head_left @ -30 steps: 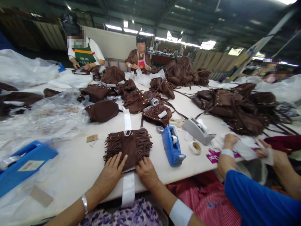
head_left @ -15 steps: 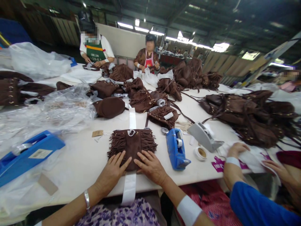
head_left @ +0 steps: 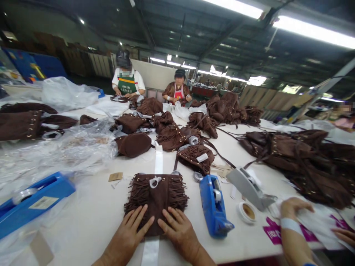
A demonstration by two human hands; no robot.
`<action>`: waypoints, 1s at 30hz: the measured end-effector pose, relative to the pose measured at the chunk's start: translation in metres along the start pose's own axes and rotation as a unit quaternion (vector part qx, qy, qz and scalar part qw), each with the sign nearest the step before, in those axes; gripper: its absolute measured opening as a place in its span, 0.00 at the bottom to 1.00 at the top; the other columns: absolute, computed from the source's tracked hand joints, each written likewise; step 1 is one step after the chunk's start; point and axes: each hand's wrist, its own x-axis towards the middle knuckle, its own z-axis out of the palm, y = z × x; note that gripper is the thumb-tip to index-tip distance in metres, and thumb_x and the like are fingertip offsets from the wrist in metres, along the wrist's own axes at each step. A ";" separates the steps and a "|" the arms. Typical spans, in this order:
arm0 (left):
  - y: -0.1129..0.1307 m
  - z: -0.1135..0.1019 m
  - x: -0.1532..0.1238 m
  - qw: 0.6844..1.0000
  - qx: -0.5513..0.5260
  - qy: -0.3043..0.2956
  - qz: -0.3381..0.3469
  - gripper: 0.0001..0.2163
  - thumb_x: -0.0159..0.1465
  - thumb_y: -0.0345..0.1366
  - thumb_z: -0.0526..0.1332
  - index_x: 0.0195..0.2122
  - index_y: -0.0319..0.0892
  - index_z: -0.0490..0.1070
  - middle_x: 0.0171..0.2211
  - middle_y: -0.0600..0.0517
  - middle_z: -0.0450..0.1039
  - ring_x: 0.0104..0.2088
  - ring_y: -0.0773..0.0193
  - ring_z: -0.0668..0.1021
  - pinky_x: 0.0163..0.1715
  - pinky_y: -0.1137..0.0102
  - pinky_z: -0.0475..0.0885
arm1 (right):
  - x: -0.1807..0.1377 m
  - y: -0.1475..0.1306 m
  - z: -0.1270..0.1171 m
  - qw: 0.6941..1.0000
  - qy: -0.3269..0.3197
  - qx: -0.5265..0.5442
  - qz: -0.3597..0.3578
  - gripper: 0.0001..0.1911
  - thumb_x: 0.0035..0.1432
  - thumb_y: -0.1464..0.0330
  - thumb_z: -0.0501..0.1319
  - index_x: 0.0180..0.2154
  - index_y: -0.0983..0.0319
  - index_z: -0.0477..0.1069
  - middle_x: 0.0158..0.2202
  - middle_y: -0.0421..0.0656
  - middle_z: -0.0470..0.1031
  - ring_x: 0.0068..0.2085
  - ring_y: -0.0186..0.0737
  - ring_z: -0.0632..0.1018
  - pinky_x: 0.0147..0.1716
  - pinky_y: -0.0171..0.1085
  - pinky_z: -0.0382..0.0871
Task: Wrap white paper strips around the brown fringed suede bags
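Observation:
A brown fringed suede bag (head_left: 156,194) lies flat on the white table (head_left: 91,207) right in front of me. My left hand (head_left: 128,233) rests on its lower left part with fingers stretched out flat. My right hand (head_left: 179,229) lies flat on its lower right part, fingers spread. A white strap (head_left: 158,162) runs from the bag's top ring away from me, and another white strip (head_left: 150,252) comes out under the bag's near edge between my wrists.
A blue tape dispenser (head_left: 214,205) stands just right of the bag, a grey one (head_left: 249,188) and a tape roll (head_left: 246,211) beyond. Another blue dispenser (head_left: 33,204) and clear plastic bags (head_left: 69,144) lie left. Several brown bags (head_left: 299,159) are heaped behind. A co-worker's hand (head_left: 294,208) handles white paper at right; two people stand across.
The view has tilted upward, so the bag and my hands sit lower in the picture. My right hand went from curled at the bag's edge to lying flat on it.

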 end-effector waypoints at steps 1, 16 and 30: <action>0.001 -0.008 0.005 1.000 0.000 -0.012 0.001 0.23 0.67 0.38 0.57 0.64 0.53 0.62 0.64 0.41 0.63 0.62 0.47 0.66 0.57 0.52 0.64 | 0.001 0.000 -0.001 1.000 0.004 0.001 -0.003 0.15 0.67 0.65 0.57 0.54 0.52 0.71 0.57 0.41 0.74 0.57 0.46 0.73 0.50 0.47 0.74; 0.019 0.008 0.047 0.981 -0.159 -0.100 -0.055 0.19 0.61 0.28 0.59 0.55 0.43 0.67 0.52 0.44 0.73 0.52 0.50 0.75 0.54 0.54 0.72 | 0.013 0.013 -0.013 0.998 -0.012 0.004 -0.058 0.23 0.62 0.52 0.59 0.52 0.59 0.72 0.52 0.46 0.78 0.52 0.45 0.76 0.48 0.42 0.74; 0.002 -0.008 0.082 0.934 -0.249 -0.223 -0.125 0.39 0.52 0.29 0.60 0.68 0.40 0.53 0.69 0.38 0.50 0.61 0.46 0.69 0.59 0.55 0.68 | 0.133 0.043 0.010 0.989 -0.075 0.049 0.118 0.06 0.65 0.67 0.60 0.43 0.60 0.70 0.39 0.44 0.77 0.41 0.41 0.77 0.43 0.39 0.72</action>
